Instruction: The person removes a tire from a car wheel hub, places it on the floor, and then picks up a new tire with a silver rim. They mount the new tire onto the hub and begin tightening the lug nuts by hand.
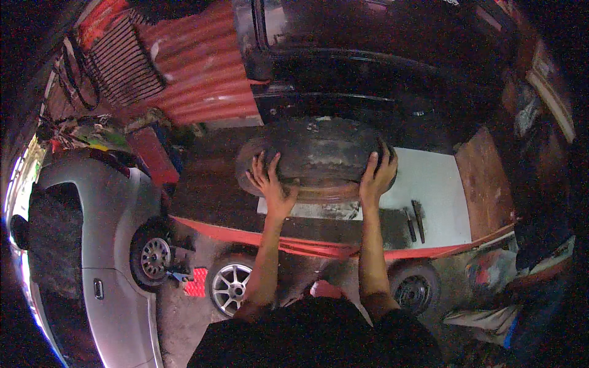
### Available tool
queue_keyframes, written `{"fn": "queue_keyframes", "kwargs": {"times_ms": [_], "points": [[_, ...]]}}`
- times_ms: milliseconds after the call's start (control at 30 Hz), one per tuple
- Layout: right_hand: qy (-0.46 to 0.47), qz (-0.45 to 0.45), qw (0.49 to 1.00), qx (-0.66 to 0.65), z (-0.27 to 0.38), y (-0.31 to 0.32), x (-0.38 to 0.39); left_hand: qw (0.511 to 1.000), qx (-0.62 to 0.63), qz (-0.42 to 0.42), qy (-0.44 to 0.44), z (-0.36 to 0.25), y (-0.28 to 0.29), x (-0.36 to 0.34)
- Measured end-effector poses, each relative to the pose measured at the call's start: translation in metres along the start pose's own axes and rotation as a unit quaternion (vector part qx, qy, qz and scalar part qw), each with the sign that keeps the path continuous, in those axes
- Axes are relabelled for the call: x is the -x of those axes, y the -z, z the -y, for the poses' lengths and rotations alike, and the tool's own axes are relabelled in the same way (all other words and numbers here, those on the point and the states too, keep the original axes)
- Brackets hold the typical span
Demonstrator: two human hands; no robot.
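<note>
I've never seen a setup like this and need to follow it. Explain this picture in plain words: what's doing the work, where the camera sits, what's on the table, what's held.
No machine here: a person works with two bare hands. These are the grip: left hand and right hand. The one picture comes from a camera worn on the person's head, looking down; its wide lens bends straight edges. The hands hold a tire between them; whether it rests or is lifted, I can't tell. On the red-edged table lie a white sheet and two thin, dark tools. A car stands to the left.
</note>
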State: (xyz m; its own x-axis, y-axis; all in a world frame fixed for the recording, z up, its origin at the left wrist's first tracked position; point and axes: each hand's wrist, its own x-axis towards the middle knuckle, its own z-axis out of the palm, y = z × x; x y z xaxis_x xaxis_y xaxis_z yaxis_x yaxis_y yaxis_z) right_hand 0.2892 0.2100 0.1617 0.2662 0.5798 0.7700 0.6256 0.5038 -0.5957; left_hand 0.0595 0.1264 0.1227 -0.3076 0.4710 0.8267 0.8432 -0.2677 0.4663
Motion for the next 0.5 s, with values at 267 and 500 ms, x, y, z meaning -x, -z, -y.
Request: {"fn": "queue_keyframes", "kwargs": {"times_ms": [267,500], "points": [[-0.131,-0.031,0.989,-0.065,-0.023,0.030,0.050,0.981,0.097,-0.004,0.166,-0.033,0.025,0.053],[-0.301,-0.110,0.915,-0.245,-0.042,0.062,0.079,0.901,0.240,-0.158,0.326,-0.063,0.037,0.084]]}}
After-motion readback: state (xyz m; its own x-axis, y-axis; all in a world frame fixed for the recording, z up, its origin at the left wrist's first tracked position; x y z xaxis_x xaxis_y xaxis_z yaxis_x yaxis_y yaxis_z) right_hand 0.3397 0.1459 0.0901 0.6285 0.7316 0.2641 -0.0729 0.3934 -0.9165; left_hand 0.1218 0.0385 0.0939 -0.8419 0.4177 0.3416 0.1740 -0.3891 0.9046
